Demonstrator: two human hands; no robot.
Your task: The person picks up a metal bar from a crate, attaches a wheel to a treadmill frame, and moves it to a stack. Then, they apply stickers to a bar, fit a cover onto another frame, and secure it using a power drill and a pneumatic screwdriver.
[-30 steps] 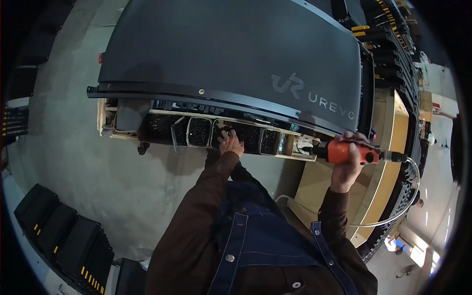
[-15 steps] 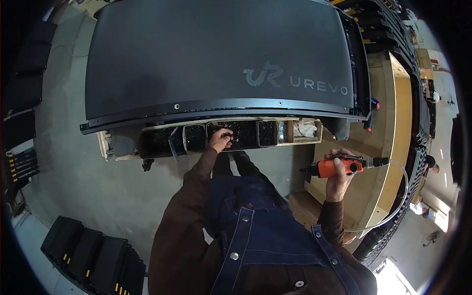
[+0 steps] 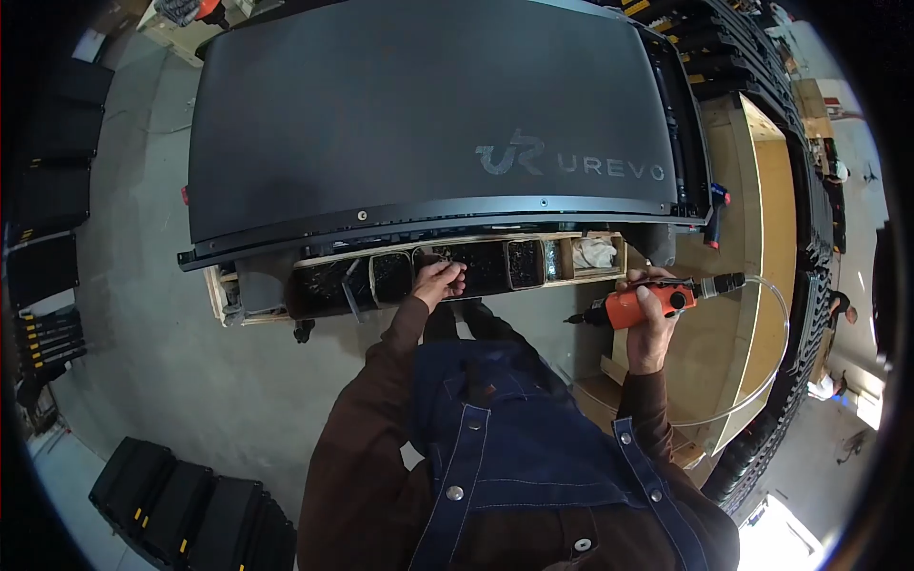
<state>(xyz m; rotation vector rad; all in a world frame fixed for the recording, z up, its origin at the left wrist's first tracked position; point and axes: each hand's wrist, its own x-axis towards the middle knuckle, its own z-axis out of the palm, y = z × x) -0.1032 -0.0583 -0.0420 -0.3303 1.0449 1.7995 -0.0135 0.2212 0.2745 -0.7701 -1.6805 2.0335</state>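
Observation:
My left hand is at a wide black bin of small dark parts, probably screws. Its fingers are pinched together, and whatever they hold is too small to make out. My right hand grips an orange pneumatic screwdriver, its dark tip pointing left and a clear air hose running from its other end. Just beyond the bins lies a dark treadmill deck marked UREVO, with screws along its near metal edge.
A wooden tray holds several bins, one with white crumpled material. To the right stands a long plywood box. Stacked black parts lie at lower left, and more line the right side. Another person is at far right.
The view has shifted, so the deck and tray sit slightly differently. My left hand stays at the bin, its fingers drawn closer together; my right hand still holds the screwdriver.

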